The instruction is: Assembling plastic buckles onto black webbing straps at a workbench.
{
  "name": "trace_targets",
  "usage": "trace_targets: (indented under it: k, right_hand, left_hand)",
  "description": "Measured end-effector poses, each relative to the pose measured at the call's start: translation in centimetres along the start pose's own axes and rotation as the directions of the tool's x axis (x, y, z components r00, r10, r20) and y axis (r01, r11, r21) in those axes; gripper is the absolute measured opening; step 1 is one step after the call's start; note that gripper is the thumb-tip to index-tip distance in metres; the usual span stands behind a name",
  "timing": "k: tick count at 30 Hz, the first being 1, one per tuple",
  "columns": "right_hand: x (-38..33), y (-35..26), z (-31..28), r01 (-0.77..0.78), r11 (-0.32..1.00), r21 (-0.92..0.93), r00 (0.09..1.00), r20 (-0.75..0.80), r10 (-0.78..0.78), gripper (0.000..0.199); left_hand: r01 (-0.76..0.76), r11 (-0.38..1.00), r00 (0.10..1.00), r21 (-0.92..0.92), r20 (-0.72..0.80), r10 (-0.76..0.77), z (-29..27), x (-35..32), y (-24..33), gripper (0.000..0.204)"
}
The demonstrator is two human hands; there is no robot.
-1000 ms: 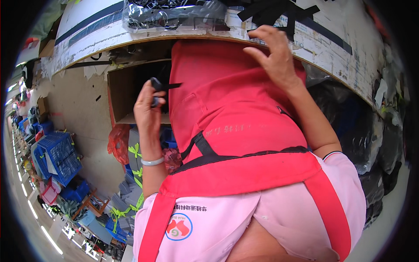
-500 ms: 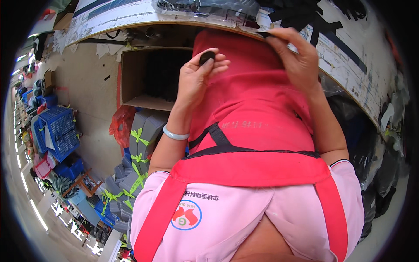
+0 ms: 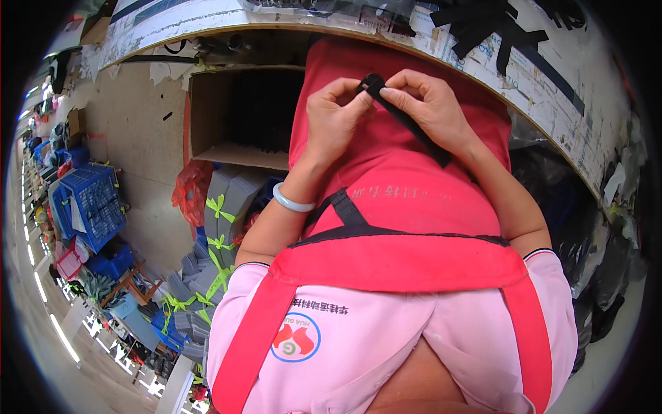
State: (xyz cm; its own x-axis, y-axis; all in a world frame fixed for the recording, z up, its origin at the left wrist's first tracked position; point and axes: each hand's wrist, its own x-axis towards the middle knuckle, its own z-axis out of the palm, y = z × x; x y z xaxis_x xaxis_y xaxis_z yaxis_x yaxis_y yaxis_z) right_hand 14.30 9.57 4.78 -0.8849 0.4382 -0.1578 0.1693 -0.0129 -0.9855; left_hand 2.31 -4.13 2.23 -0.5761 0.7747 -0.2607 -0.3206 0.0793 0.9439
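Over the lap of a red apron (image 3: pixel 427 176), just short of the near edge of the desk (image 3: pixel 534 103), is a black strap (image 3: pixel 408 121). The left hand's (image 3: pixel 333 117) grip pinches its curled upper end; the right hand's (image 3: pixel 436 114) grip grasps it just beside, thumb against fingers, the tail slanting beneath. Black strips (image 3: pixel 476 24) lie crossed on the desk beyond its near edge; a cardboard box (image 3: pixel 206 114) stands below that edge, leftward.
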Motion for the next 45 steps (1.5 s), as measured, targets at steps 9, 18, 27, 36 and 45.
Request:
trace_targets:
  k: [9,18,27,36,45]
  right_hand:
    - [0.1,-1.5,-0.3,-0.180,0.981,-0.073,0.981,0.064,0.185,0.020]
    - [0.0,-1.1,-0.3,-0.389,0.898,0.205,0.921,0.053,0.387,0.018]
    - [0.8,0.0,1.0,-0.319,0.871,0.374,0.927,-0.068,0.369,0.028]
    - [0.6,1.8,-0.6,-0.122,0.973,0.195,0.990,-0.048,0.133,0.014]
    - [-0.4,-3.8,0.3,-0.039,0.996,0.082,0.987,-0.154,0.052,0.013]
  left_hand:
    - [-0.112,0.993,0.992,0.026,-0.056,0.113,0.3,0.2,-0.1,0.012]
    - [-0.206,0.922,0.977,0.328,0.007,0.215,0.8,-0.2,-1.0,0.011]
    - [-0.517,0.541,0.818,0.663,0.197,0.540,0.4,-0.1,-1.3,0.016]
    - [0.317,0.857,0.948,-0.407,0.170,-0.270,-0.1,0.3,-1.6,0.024]
    - [0.078,0.940,0.995,-0.334,-0.028,-0.092,0.6,0.5,0.1,0.022]
